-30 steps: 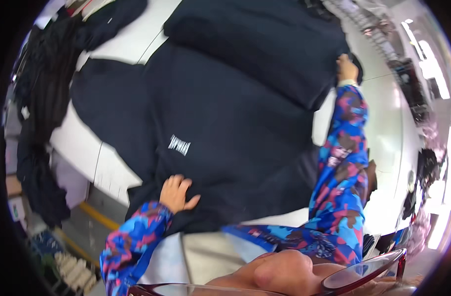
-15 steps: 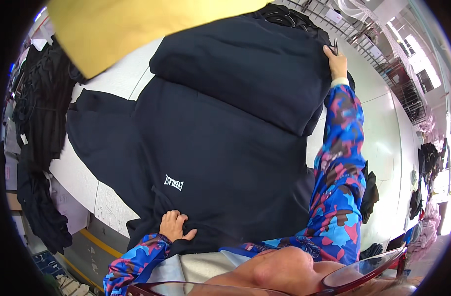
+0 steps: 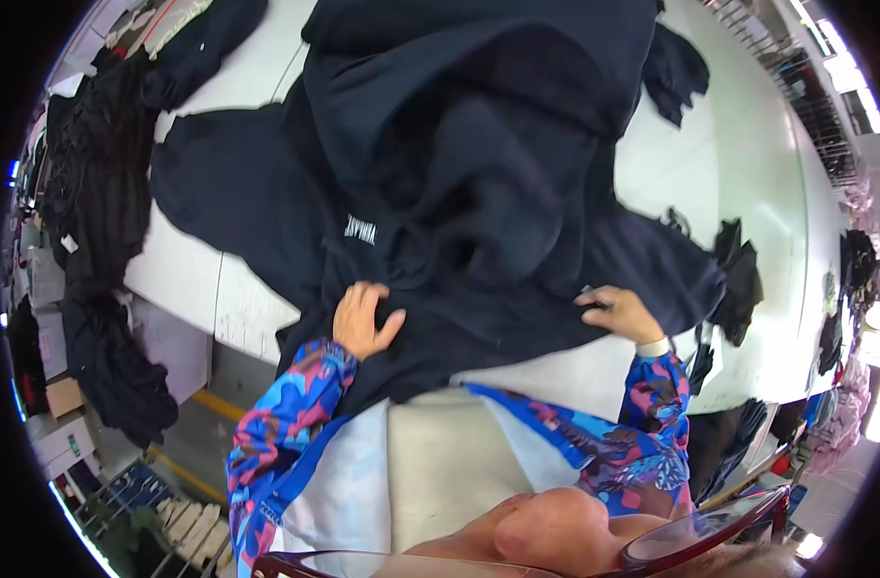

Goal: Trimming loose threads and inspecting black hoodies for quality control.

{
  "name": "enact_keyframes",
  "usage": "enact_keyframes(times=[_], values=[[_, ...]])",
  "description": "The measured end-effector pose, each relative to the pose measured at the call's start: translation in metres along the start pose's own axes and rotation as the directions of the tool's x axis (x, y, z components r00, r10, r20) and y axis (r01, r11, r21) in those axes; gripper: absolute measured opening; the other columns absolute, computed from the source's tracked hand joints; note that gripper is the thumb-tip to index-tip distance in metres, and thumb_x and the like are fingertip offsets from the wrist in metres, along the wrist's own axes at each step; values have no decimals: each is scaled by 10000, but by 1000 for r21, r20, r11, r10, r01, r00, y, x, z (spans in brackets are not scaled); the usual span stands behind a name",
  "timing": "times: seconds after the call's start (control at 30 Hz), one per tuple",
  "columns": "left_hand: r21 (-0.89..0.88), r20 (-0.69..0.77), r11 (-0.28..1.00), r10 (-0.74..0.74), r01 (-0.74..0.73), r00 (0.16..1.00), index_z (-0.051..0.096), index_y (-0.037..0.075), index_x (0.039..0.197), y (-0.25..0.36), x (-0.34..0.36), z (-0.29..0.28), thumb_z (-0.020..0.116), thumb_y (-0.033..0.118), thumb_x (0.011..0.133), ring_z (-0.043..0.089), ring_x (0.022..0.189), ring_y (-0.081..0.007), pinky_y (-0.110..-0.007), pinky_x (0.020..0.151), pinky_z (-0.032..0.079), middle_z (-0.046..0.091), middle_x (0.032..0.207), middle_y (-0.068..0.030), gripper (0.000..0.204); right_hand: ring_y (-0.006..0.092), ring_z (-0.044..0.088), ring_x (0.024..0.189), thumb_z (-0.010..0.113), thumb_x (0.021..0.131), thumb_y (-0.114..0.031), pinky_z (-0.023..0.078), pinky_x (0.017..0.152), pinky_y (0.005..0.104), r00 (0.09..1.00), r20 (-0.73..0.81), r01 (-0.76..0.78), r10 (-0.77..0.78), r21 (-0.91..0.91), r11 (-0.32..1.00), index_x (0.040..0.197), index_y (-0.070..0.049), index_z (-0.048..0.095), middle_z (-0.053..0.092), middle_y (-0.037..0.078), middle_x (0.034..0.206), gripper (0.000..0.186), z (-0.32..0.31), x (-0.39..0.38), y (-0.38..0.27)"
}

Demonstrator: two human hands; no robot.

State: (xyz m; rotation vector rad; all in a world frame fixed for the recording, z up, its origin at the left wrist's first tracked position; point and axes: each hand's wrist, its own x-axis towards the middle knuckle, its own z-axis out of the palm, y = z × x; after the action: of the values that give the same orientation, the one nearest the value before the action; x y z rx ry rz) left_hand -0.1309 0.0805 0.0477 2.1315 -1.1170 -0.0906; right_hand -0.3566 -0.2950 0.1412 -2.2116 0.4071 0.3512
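A dark navy sweatshirt point(image 3: 310, 207) with small white lettering on its chest lies spread before me, one sleeve out to each side. Its middle is raised in loose, blurred folds. Fingers apart, my left hand point(image 3: 361, 323) lies on the cloth near the table's front edge, below the lettering. At the near right, my right hand point(image 3: 621, 314) is closed round a small dark metal tool point(image 3: 588, 297), which looks like thread snips, beside the right sleeve point(image 3: 652, 265). How much of the cloth those fingers touch is hidden.
The white table point(image 3: 252, 299) runs under the sweatshirt. Dark garments point(image 3: 98, 183) hang over its left edge, and another dark bundle point(image 3: 737, 279) lies at the right. Beyond the far right edge stand metal racks point(image 3: 825, 144).
My right hand has come from the far right back to the near edge. The sweatshirt's flat middle is now lifted into folds. The yellow sheet at the top left has left the view.
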Motion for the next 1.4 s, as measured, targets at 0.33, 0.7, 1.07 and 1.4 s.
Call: enact_keyframes(times=[0.33,0.7,1.07,1.4], values=[[-257,-32,939,227,-227,973,558,9,915,75,31,-30,546,-13,544,544,873,-342,-366,781,435,546,959,-160,372,120,588,982,645,840,-61,458,867,246,981,-164,21,101,616,788,1189,27,565,631,69,1061,369,87,6,-43],[-147,177,948,307,-284,935,603,18,1002,118,33,-44,742,243,721,498,1094,-306,-460,968,318,588,1034,-135,385,86,581,821,661,844,-94,467,766,233,964,-266,158,16,619,769,1129,12,590,638,38,878,311,138,14,-84],[-834,464,265,-135,484,875,494,-63,1246,101,24,-42,467,112,971,519,1093,-114,-246,964,387,581,1172,-70,327,62,477,693,654,856,-91,422,657,212,903,-423,284,-69,470,835,1082,7,616,576,0,806,249,106,8,-117],[-760,429,464,-170,456,887,514,-54,1221,107,25,-41,498,137,959,538,987,-93,-233,876,426,607,1066,-58,325,134,597,800,688,808,-71,469,708,255,817,-491,478,-301,286,830,992,4,657,605,45,840,201,110,44,-161]])
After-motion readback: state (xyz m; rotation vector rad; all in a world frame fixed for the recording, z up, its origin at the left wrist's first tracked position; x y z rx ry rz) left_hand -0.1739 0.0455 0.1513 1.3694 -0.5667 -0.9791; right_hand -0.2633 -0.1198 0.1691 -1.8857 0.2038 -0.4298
